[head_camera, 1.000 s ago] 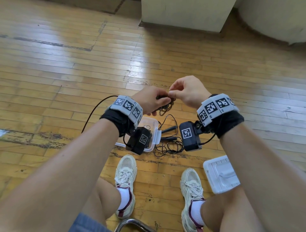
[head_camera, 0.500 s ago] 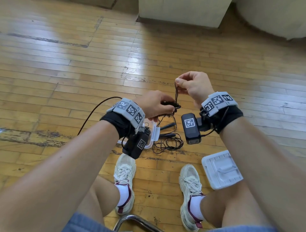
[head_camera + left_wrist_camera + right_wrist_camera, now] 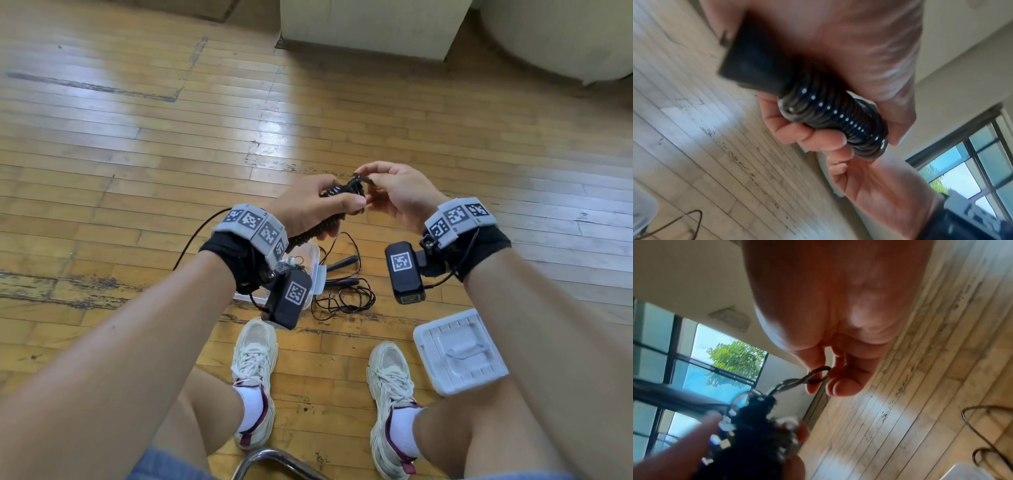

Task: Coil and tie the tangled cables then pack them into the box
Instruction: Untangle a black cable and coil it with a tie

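Right hand point(image 3: 400, 195) lowered, pinching tie point(image 3: 818, 374), left hand point(image 3: 308, 209) gripping coiled cable point(image 3: 836, 120)

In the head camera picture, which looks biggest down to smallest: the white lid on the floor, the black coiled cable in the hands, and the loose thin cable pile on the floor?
1. White lid, largest, though it lies nearer the camera.
2. Loose thin cable pile on the floor.
3. Coiled cable, smallest as seen; the left hand hides much of it while the right hand pinches its end.

No readable words, brands or numbers show anywhere. The only signs are black-and-white square code markers on the grey wristbands point(image 3: 255, 228) and on the two black wrist cameras point(image 3: 404, 270).
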`<state>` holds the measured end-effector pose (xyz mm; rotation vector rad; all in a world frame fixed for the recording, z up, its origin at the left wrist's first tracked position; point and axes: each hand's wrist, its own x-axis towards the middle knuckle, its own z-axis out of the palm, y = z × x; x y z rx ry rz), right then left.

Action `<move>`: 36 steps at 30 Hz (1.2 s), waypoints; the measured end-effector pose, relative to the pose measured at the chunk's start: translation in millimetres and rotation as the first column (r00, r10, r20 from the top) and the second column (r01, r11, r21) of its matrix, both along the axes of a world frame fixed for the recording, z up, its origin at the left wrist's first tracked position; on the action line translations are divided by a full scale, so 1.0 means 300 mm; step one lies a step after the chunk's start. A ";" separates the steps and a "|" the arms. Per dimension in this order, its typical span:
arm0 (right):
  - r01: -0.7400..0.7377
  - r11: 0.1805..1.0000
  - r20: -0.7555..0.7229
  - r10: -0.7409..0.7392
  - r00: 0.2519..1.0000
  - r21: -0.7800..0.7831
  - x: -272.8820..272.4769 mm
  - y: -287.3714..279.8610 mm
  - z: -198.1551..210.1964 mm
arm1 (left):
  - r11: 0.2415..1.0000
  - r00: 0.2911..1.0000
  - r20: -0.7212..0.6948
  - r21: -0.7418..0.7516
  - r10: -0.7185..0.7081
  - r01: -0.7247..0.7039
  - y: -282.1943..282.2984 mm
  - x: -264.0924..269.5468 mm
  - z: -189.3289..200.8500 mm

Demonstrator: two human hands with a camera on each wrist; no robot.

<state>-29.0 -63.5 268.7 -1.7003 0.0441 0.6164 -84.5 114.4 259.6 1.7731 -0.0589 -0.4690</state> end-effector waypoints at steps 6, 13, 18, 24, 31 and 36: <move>-0.144 0.990 0.103 0.143 0.984 0.007 -0.007 -0.006 0.008 | 0.967 0.992 -0.034 -0.222 0.118 -0.123 -0.019 0.027 -0.002; -0.217 0.882 0.361 0.381 0.851 -0.419 -0.023 -0.008 -0.014 | 0.871 0.982 -0.035 -0.457 0.188 -0.183 -0.053 0.037 0.012; -0.192 0.981 0.255 0.182 0.950 0.015 -0.003 -0.025 -0.043 | 0.824 0.975 -0.058 -0.524 0.216 -0.214 -0.073 0.020 0.044; -0.173 0.983 0.225 0.154 0.962 0.068 0.002 -0.047 -0.056 | 0.876 0.961 0.001 -0.410 0.276 -0.252 -0.039 0.027 0.056; -0.199 0.936 0.378 0.302 0.875 -0.289 -0.011 -0.026 -0.021 | 0.909 0.902 0.143 -0.164 0.407 -0.383 -0.007 0.036 0.001; -0.044 0.881 0.544 0.330 0.772 -0.472 -0.035 0.000 -0.021 | 0.921 0.911 0.136 -0.047 0.389 -0.386 0.007 0.036 -0.022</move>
